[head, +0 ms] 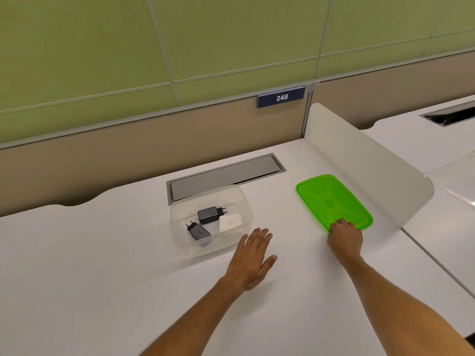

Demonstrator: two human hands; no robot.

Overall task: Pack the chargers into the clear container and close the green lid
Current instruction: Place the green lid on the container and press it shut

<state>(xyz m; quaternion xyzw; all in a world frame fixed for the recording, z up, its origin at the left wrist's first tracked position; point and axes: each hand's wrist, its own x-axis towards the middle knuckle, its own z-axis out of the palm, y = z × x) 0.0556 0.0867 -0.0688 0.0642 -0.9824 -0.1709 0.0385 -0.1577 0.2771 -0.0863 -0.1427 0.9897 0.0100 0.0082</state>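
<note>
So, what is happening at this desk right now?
A person is packing chargers into a clear container on a white desk. Three chargers already lie inside: two dark ones and a white one. The right hand has closed its grip on the near edge of the green lid, which lies flat to the right of the container. The left hand is open beside the container, holding nothing.

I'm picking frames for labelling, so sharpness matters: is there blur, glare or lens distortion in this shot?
Head view: the green lid smears at its near edge by the right hand, suggesting motion blur; the chargers in the clear container stay sharp; lighting is soft, shadows faint, no harsh glare; wide-angle bending curves the partition lines.
</note>
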